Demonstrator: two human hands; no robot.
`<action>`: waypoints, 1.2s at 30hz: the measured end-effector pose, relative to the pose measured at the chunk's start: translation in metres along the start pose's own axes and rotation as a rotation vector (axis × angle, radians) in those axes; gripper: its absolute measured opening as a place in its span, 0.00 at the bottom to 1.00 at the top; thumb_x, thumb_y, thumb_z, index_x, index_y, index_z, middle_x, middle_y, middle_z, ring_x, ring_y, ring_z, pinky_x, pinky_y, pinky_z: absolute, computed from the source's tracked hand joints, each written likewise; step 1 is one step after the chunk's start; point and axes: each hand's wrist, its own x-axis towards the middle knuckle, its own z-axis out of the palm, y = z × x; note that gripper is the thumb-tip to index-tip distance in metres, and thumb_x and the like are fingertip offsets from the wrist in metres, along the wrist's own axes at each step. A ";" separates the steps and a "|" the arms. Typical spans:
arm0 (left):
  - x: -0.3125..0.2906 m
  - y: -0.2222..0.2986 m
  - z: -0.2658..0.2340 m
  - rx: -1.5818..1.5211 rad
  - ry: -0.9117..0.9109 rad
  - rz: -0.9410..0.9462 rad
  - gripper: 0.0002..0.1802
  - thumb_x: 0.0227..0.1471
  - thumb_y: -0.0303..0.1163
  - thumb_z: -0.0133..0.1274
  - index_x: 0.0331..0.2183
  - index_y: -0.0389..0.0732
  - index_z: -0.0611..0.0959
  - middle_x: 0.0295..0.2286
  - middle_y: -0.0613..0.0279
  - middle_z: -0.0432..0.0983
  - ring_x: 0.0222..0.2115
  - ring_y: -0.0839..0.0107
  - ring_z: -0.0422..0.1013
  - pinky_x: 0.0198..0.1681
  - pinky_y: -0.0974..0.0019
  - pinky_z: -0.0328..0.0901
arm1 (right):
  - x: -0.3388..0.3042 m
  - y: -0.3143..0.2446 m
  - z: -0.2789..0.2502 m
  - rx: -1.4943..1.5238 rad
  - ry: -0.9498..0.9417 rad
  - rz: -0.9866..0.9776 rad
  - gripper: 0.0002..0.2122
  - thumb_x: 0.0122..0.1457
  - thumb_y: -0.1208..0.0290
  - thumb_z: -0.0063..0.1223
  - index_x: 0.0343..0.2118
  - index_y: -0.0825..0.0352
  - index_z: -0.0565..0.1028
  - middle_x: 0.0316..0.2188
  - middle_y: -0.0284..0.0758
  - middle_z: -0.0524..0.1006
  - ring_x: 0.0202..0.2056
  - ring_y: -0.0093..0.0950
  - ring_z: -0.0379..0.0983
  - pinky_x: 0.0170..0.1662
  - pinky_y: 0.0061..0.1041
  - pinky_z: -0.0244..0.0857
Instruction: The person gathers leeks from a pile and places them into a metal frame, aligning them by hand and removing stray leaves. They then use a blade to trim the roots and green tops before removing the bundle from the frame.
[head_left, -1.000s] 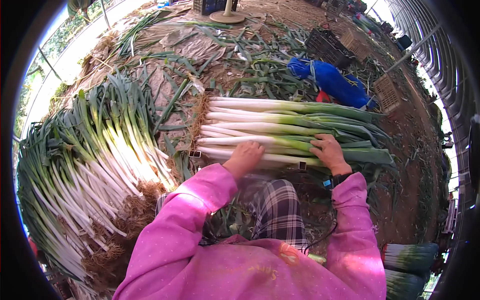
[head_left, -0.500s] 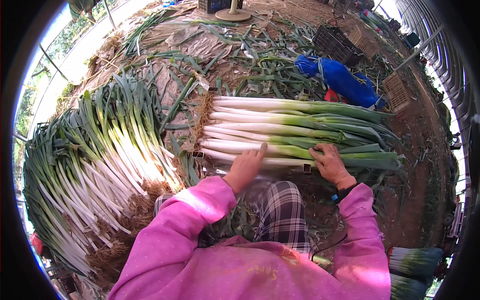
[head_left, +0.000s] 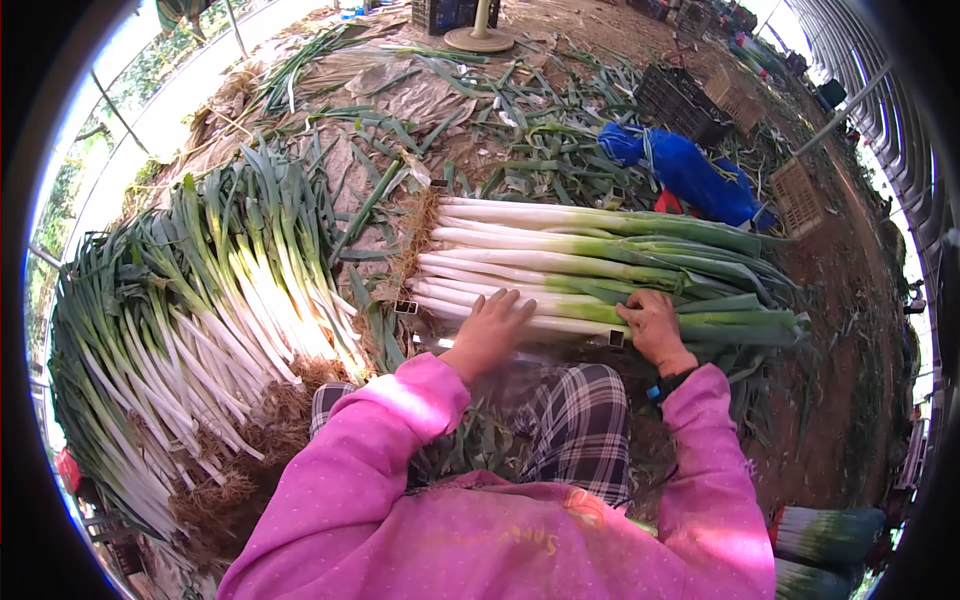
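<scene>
Head view, looking down. I see my left hand [head_left: 492, 325] at centre frame, fingers spread and laid flat on the white shanks of the row of leeks [head_left: 590, 265]. My right hand [head_left: 655, 325], just right of centre, is curled over the pale green part of the nearest stalks; the fingers bend around them, but I cannot tell whether they close fully underneath. Both hands touch the near edge of the row, which runs from centre to right of the frame, roots [head_left: 420, 235] to the left, leaf tips to the right.

Handling, as I judge it: each stalk looks firm and fairly stiff along the white shank, softer and floppy toward the green leaves. The skin appears smooth, so a stalk may slide under a loose hold. One is light; the whole row together would be heavy and would sag. The best hold is on the shank, near the roots and near the green transition, as the hands now sit.

Count: one laid-out row, about eight to ten stalks showing; exact number hidden by overlap. One large fanned pile of leeks [head_left: 190, 330] at left, too many to count. One blue bag [head_left: 690, 175] upper right; two dark crates [head_left: 685, 100] beyond it.
</scene>
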 end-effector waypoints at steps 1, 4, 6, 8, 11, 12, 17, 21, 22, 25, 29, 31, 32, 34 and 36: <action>-0.003 -0.003 -0.001 0.036 -0.037 -0.031 0.37 0.49 0.40 0.53 0.60 0.53 0.61 0.58 0.49 0.54 0.60 0.48 0.50 0.60 0.41 0.48 | -0.007 -0.002 0.003 -0.016 0.055 0.023 0.12 0.48 0.77 0.52 0.33 0.56 0.82 0.31 0.31 0.73 0.39 0.35 0.68 0.47 0.35 0.58; -0.003 -0.003 -0.009 0.089 -0.136 -0.076 0.40 0.49 0.39 0.53 0.62 0.53 0.56 0.61 0.51 0.48 0.63 0.48 0.44 0.62 0.41 0.46 | -0.012 -0.003 0.006 -0.048 0.137 0.062 0.11 0.47 0.77 0.52 0.32 0.56 0.82 0.31 0.30 0.74 0.39 0.35 0.68 0.47 0.35 0.58; 0.003 -0.005 -0.014 0.155 -0.203 -0.086 0.42 0.49 0.40 0.53 0.63 0.53 0.54 0.63 0.52 0.43 0.64 0.48 0.41 0.62 0.41 0.46 | -0.011 -0.004 0.005 -0.059 0.164 0.079 0.11 0.47 0.78 0.51 0.31 0.56 0.82 0.30 0.30 0.74 0.39 0.35 0.68 0.47 0.35 0.58; 0.005 -0.008 -0.013 0.146 -0.206 -0.091 0.43 0.48 0.40 0.54 0.63 0.53 0.54 0.63 0.51 0.42 0.64 0.48 0.41 0.62 0.41 0.46 | -0.004 -0.003 0.002 -0.006 0.125 0.117 0.12 0.45 0.78 0.51 0.30 0.57 0.82 0.30 0.29 0.75 0.39 0.35 0.69 0.46 0.36 0.59; -0.004 -0.007 -0.008 0.130 -0.258 -0.099 0.45 0.47 0.42 0.55 0.63 0.53 0.54 0.63 0.50 0.42 0.64 0.48 0.41 0.62 0.41 0.45 | -0.009 -0.005 0.004 -0.011 0.128 0.067 0.12 0.45 0.79 0.51 0.30 0.56 0.82 0.31 0.31 0.75 0.39 0.35 0.68 0.46 0.35 0.58; -0.008 -0.007 -0.006 0.120 -0.311 -0.108 0.46 0.46 0.42 0.56 0.63 0.52 0.53 0.63 0.50 0.42 0.64 0.47 0.40 0.62 0.41 0.44 | -0.012 -0.004 0.004 -0.016 0.128 0.071 0.12 0.45 0.79 0.51 0.30 0.56 0.82 0.31 0.31 0.75 0.39 0.35 0.68 0.46 0.35 0.58; 0.001 0.002 -0.014 0.120 -0.186 -0.089 0.45 0.47 0.46 0.56 0.63 0.51 0.54 0.63 0.49 0.42 0.64 0.47 0.40 0.63 0.42 0.44 | -0.011 0.002 0.002 -0.047 0.087 0.104 0.13 0.45 0.79 0.51 0.31 0.56 0.83 0.34 0.32 0.74 0.40 0.36 0.68 0.47 0.36 0.58; -0.014 -0.022 -0.012 0.059 -0.199 -0.082 0.40 0.49 0.41 0.54 0.61 0.47 0.59 0.62 0.47 0.48 0.62 0.48 0.48 0.60 0.44 0.51 | -0.010 -0.008 0.029 -0.125 0.206 0.005 0.11 0.46 0.76 0.49 0.31 0.59 0.82 0.36 0.38 0.76 0.42 0.39 0.69 0.46 0.39 0.60; -0.014 -0.026 -0.013 0.058 -0.167 -0.054 0.35 0.49 0.42 0.54 0.58 0.48 0.65 0.60 0.45 0.52 0.60 0.47 0.53 0.57 0.45 0.56 | -0.011 -0.008 0.033 -0.094 0.160 0.043 0.12 0.45 0.76 0.49 0.31 0.59 0.82 0.38 0.40 0.76 0.43 0.41 0.69 0.47 0.41 0.61; 0.011 -0.037 -0.099 -0.078 -0.522 -0.120 0.35 0.47 0.46 0.56 0.54 0.41 0.70 0.56 0.44 0.61 0.54 0.49 0.62 0.54 0.53 0.62 | -0.031 0.004 0.019 -0.110 0.130 0.097 0.13 0.44 0.77 0.50 0.34 0.61 0.81 0.37 0.40 0.74 0.43 0.42 0.68 0.49 0.40 0.59; -0.075 -0.145 -0.185 -0.223 -0.063 -0.437 0.29 0.52 0.45 0.52 0.51 0.38 0.74 0.45 0.45 0.74 0.47 0.53 0.70 0.52 0.58 0.64 | -0.034 -0.007 0.022 -0.131 0.186 0.090 0.14 0.44 0.80 0.49 0.35 0.63 0.81 0.38 0.40 0.73 0.44 0.42 0.66 0.49 0.40 0.58; -0.152 -0.220 -0.170 -0.054 0.060 -0.766 0.17 0.50 0.37 0.51 0.34 0.31 0.80 0.38 0.43 0.76 0.38 0.48 0.73 0.41 0.57 0.69 | -0.033 -0.008 0.025 -0.109 0.191 0.091 0.15 0.43 0.81 0.49 0.36 0.63 0.80 0.38 0.40 0.73 0.44 0.42 0.66 0.49 0.40 0.58; -0.215 -0.267 -0.141 0.423 0.127 -0.764 0.07 0.45 0.28 0.49 0.27 0.39 0.82 0.24 0.56 0.76 0.28 0.53 0.74 0.35 0.56 0.69 | -0.025 -0.015 0.031 -0.065 0.182 0.070 0.16 0.43 0.81 0.49 0.36 0.64 0.80 0.38 0.41 0.72 0.43 0.42 0.66 0.48 0.39 0.57; -0.260 -0.310 -0.108 0.161 0.156 -1.179 0.08 0.47 0.27 0.48 0.31 0.37 0.80 0.24 0.51 0.75 0.30 0.51 0.74 0.37 0.54 0.69 | -0.020 -0.013 0.033 -0.050 0.172 0.064 0.16 0.42 0.82 0.49 0.37 0.64 0.80 0.38 0.41 0.72 0.43 0.42 0.65 0.48 0.39 0.57; -0.242 -0.322 -0.076 0.265 0.208 -1.163 0.12 0.48 0.31 0.48 0.34 0.35 0.79 0.26 0.47 0.76 0.31 0.50 0.75 0.36 0.54 0.70 | -0.030 -0.009 0.021 -0.081 0.143 0.108 0.16 0.43 0.80 0.49 0.37 0.65 0.79 0.37 0.41 0.71 0.42 0.43 0.65 0.47 0.40 0.57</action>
